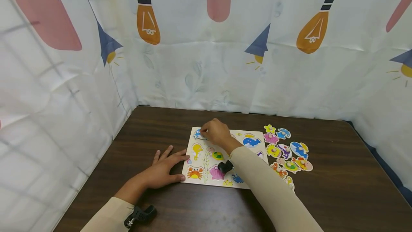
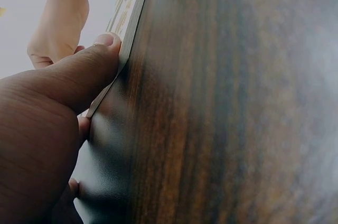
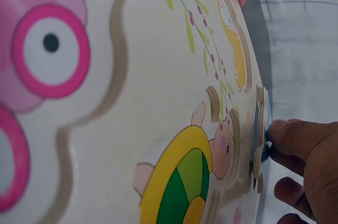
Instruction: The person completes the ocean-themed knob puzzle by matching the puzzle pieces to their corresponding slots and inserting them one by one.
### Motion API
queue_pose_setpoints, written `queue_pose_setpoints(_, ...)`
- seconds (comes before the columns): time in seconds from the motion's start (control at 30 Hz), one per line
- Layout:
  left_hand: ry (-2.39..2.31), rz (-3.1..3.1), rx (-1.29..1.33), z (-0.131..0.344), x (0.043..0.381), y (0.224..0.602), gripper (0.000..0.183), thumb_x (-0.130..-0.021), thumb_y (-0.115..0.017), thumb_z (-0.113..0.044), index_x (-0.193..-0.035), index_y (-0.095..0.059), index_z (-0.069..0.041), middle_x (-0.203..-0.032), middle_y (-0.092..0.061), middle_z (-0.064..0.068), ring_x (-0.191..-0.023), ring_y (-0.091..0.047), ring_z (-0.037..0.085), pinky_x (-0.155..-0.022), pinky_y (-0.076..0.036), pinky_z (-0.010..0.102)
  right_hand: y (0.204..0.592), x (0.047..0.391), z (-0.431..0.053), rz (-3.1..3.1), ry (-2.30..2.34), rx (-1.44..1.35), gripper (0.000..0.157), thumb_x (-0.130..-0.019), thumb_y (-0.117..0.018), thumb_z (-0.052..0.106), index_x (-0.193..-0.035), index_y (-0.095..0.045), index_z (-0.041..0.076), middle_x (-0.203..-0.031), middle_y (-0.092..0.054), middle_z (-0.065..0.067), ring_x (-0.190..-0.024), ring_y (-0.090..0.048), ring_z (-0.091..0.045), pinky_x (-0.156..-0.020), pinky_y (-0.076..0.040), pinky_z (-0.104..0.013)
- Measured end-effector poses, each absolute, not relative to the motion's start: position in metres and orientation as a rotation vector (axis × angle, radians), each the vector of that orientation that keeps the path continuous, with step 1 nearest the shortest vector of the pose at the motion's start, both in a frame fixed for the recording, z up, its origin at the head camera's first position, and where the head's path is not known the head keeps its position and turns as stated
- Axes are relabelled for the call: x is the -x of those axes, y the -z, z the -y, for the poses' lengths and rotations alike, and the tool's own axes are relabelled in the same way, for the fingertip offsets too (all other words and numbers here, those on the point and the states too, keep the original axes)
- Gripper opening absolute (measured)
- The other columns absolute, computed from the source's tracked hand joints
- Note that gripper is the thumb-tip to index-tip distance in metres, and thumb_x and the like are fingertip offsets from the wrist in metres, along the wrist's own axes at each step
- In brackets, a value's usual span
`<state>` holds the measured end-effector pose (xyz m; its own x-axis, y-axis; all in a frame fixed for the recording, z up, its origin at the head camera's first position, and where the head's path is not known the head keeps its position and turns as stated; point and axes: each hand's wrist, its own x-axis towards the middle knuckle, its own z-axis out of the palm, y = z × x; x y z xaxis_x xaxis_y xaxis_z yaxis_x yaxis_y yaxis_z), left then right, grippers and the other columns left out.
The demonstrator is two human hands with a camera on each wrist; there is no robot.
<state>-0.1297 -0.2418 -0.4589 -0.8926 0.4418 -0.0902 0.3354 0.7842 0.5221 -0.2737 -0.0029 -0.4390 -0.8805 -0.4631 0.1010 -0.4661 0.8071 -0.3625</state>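
A wooden sea-animal puzzle board [image 1: 206, 183] lies flat on the table. My right hand [image 1: 217, 132] is over its far left corner and pinches a blue puzzle piece [image 3: 259, 134] by its small blue knob. In the right wrist view that piece is tilted on edge at the board's surface. With its fingers spread, my left hand [image 1: 165, 168] rests at the board's left edge, and the thumb [image 2: 100, 57] presses the rim. Pictures on the board include a crab [image 1: 195, 173], a yellow seahorse [image 1: 197, 149], a green turtle [image 3: 179, 187] and a blue whale [image 1: 251, 142].
Right of the board lies a loose group of knobbed pieces, among them a blue whale piece [image 1: 299, 150], a pink piece [image 1: 271, 138] and a yellow star [image 1: 269, 129]. The dark wooden table [image 1: 347, 174] is bordered by a printed curtain [image 1: 206, 78] behind and at the sides.
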Motion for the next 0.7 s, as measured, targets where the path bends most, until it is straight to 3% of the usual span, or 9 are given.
queue_pose_setpoints(0.33,-0.743,-2.778,-0.618,0.2407,0.1300,0.4600,0.070,-0.092,-0.073,-0.053,-0.154,-0.048,-0.033,-0.166,-0.031,-0.003,-0.154,-0.004,0.045,-0.112,0.008,0.074,0.4432,0.2745,0.0073,3.000,-0.608,-0.736,0.014,-0.096,-0.075,0.034,-0.108,-0.083,0.032,-0.102,-0.072,0.013,-0.103,-0.056,-0.011,-0.085,-0.053,-0.038)
queue_pose_setpoints(0.7,-0.760,-2.773,-0.606,0.2406,0.1295,0.4602,0.070,-0.092,-0.073,-0.052,-0.154,-0.048,-0.032,-0.166,-0.031,-0.003,-0.154,-0.004,0.045,-0.112,0.009,0.074,0.4399,0.2711,0.0011,3.004,-0.553,-0.859,0.019,-0.100,-0.070,0.032,-0.116,-0.081,0.030,-0.116,-0.073,0.011,-0.117,-0.058,-0.014,-0.090,-0.054,-0.038)
